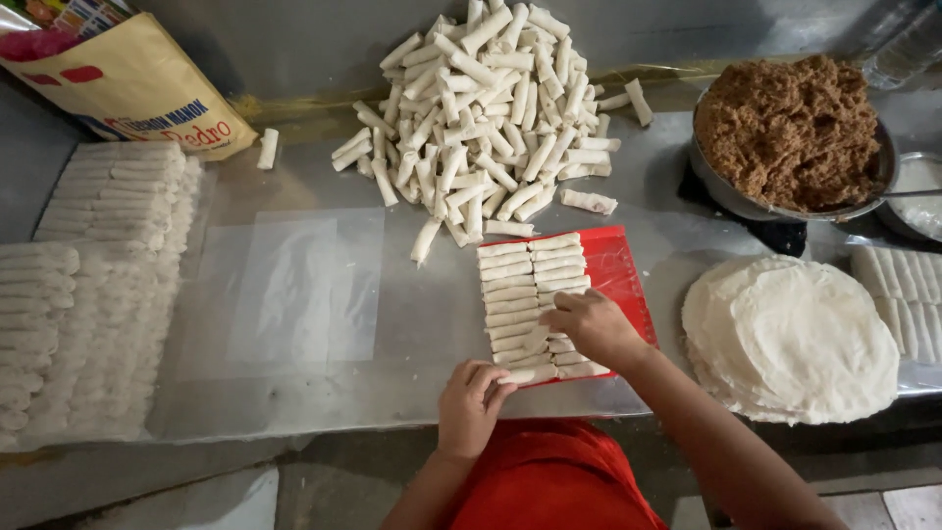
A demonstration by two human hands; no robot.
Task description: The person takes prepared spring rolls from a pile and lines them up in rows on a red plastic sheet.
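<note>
Rolls (530, 294) on red tray (618, 270), long axes left-right, under right hand (594, 326).

We see the right hand (594, 329) covering several rolls on the red tray (618, 270), so their count cannot be told. The left hand (471, 404) curls its fingers (488, 378) inward; any contents stay hidden. The white bowl (917, 191) and packed rolls (908, 299) are cut by the right edge.

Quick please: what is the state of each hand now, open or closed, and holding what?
Left hand: fingers curled at the near end of the red tray; grip cannot be told.
Right hand: resting on the rolls in the tray; grip cannot be told.
</note>
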